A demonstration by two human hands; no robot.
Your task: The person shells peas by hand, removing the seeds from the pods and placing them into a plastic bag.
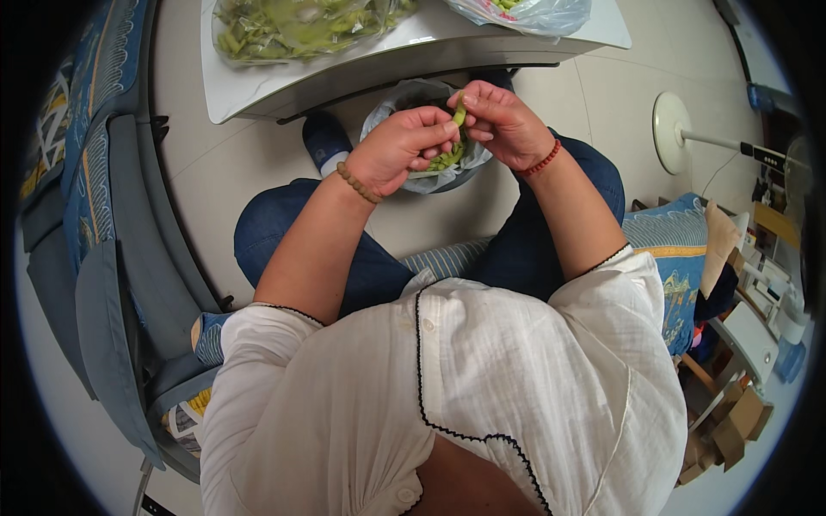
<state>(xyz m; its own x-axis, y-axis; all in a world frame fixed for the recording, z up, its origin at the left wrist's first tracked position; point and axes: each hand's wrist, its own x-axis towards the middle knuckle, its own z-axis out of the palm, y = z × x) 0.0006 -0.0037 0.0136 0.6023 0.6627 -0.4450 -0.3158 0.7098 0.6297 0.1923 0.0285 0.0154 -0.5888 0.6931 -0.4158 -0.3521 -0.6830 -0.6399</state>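
Between my two hands is one green bean pod (460, 109), possibly edamame. My left hand (405, 145) pinches its lower end between thumb and forefinger. The upper end is in the fingers of my right hand (503, 119). Below them stands a bin lined with a pale plastic bag (382, 119), with green pods or shells (446, 158) inside. My hands hide part of the bin's contents. A clear bag full of green pods (303, 32) lies on the white tabletop ahead, and a whitish plastic bag (535, 16) with some green pieces lies to its right.
The white table (226, 97) has its near edge just beyond the bin. A grey sofa (155, 245) runs along the left. On the right are a standing fan's round base (668, 133), a blue patterned cushion (671, 258) and cardboard boxes (735, 426). My knees flank the bin.
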